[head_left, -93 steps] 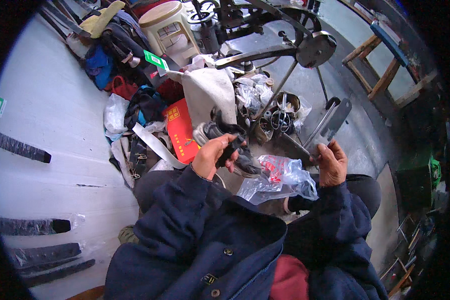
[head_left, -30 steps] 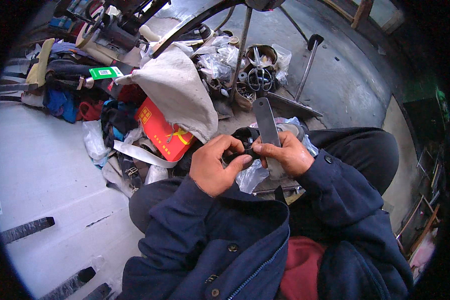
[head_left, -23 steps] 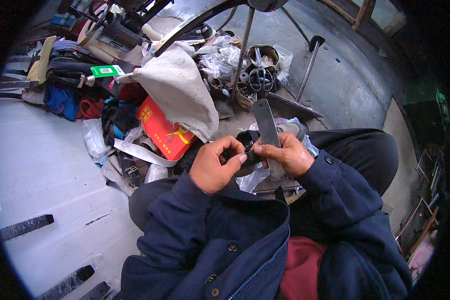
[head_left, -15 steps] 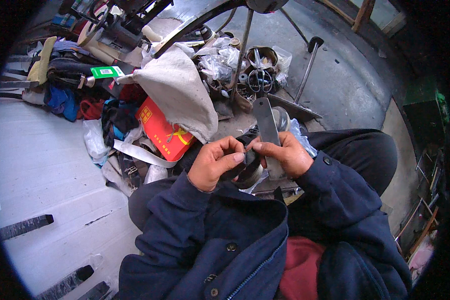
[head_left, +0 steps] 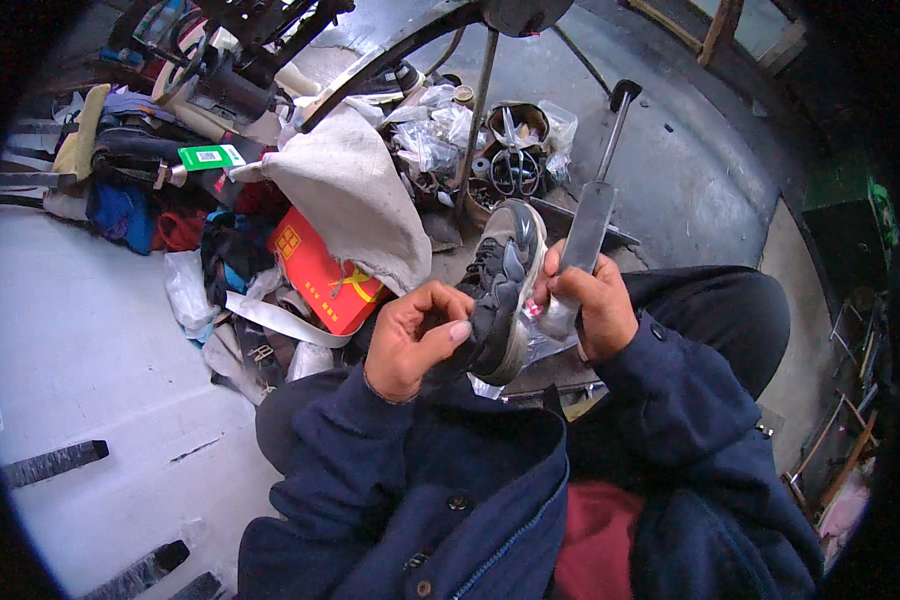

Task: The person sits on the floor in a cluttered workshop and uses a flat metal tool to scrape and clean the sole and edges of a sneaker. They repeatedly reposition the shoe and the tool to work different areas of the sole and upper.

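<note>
In the head view, my left hand (head_left: 415,335) has curled fingers and grips a dark grey shoe (head_left: 502,280) near its black heel opening. The shoe has black laces and a paler sole edge and is raised at a slant, with its toe pointing away from me. Just right of it, my right hand (head_left: 600,310) is closed on a flat grey metal blade (head_left: 590,215), held upright and tilted slightly rightward. A crumpled clear plastic bag (head_left: 548,346) lies beneath both hands, partly hidden.
A black iron machine (head_left: 390,70) stands ahead on thin legs. Tins with scissors (head_left: 515,160) and small parts sit under it, beside a metal stand (head_left: 610,150). A cloth sack (head_left: 340,180), red box (head_left: 325,285) and piled straps lie left. A green box (head_left: 830,210) stands right.
The shoe has risen and turned, toe away from me, so more of it shows. My right hand has moved right with the blade; my left hand shifted slightly left.
</note>
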`<state>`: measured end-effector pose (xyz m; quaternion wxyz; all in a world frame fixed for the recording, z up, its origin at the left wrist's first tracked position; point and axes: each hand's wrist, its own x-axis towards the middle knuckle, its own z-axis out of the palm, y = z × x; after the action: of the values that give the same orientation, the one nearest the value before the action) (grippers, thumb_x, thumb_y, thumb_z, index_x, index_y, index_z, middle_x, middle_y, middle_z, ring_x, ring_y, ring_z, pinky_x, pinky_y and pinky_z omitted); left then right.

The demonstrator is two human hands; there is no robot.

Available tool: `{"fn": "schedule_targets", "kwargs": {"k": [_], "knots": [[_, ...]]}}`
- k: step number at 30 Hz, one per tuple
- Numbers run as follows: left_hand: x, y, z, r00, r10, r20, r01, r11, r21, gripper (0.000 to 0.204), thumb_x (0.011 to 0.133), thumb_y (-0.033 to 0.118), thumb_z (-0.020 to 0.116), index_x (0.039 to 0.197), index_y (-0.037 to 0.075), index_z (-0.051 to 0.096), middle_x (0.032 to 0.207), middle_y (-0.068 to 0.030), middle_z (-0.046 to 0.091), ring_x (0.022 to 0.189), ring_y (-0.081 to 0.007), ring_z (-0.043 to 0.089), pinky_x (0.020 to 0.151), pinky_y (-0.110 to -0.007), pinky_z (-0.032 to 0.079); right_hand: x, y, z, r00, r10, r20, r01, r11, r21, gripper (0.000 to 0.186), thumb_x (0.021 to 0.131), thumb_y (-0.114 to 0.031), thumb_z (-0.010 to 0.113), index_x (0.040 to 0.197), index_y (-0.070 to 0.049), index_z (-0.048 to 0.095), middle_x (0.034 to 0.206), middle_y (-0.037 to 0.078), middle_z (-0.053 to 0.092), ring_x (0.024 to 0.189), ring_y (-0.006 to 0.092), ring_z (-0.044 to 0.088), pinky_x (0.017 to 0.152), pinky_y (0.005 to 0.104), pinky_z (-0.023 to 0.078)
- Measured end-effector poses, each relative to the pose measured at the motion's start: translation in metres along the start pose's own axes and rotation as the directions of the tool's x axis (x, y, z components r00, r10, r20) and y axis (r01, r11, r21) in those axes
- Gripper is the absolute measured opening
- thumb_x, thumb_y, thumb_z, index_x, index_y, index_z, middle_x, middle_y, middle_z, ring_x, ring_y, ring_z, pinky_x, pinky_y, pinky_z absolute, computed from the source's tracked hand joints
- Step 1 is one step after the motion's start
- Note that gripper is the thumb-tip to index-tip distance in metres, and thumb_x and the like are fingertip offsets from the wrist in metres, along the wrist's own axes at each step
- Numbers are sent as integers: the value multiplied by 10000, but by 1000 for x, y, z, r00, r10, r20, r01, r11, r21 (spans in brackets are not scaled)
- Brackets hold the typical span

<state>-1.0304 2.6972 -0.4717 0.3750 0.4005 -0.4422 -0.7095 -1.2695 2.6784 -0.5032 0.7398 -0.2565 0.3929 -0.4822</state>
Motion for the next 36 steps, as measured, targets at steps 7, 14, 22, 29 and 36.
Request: {"fn": "schedule_targets", "kwargs": {"k": [7, 14, 22, 29, 36], "knots": [[-8, 17, -5, 967, 218, 135, -229, 971, 72, 99, 844, 58, 602, 919, 20, 549, 978, -98, 576, 894, -136, 523, 836, -260, 419, 7, 5, -11, 990, -26, -137, -2, 980, -199, 399, 971, -405, 615, 984, -7, 640, 605, 7, 552, 541, 121, 511, 552, 266, 395], [-11, 33, -7, 940, 323, 107, -311, 943, -117, 129, 805, 138, 594, 828, 66, 489, 883, -131, 589, 838, -199, 541, 809, -315, 446, 15, 6, -30, 953, 224, -203, -232, 973, -18, 354, 978, -342, 604, 1088, -6, 613, 682, 28, 575, 598, 143, 573, 563, 291, 463], [-18, 47, -3, 935, 288, 208, -222, 931, -288, 234, 811, 234, 643, 790, 80, 468, 764, -99, 542, 738, -202, 503, 714, -326, 407, 33, 45, -64, 985, 167, -39, -170, 916, -364, 293, 921, -149, 626, 1199, -62, 643, 1006, 97, 693, 851, 220, 669, 812, 337, 543], [-26, 52, 1, 927, 260, 269, -227, 963, -148, 162, 807, 169, 598, 806, 66, 473, 828, -111, 590, 776, -205, 531, 786, -354, 421, 45, 79, -99, 912, 234, 336, -258, 966, 30, 469, 974, -170, 607, 1408, -43, 484, 1398, 103, 539, 1235, 204, 545, 1088, 363, 434], [-34, 62, -20, 934, 356, 32, -352, 900, 257, 109, 781, 84, 519, 878, 59, 476, 907, -116, 634, 900, -198, 594, 1119, -495, 318, 3, 8, -20, 929, 243, 278, -246, 969, -24, 562, 923, -449, 557, 1346, -78, 564, 1151, 86, 670, 847, 163, 663, 665, 278, 531]]}}
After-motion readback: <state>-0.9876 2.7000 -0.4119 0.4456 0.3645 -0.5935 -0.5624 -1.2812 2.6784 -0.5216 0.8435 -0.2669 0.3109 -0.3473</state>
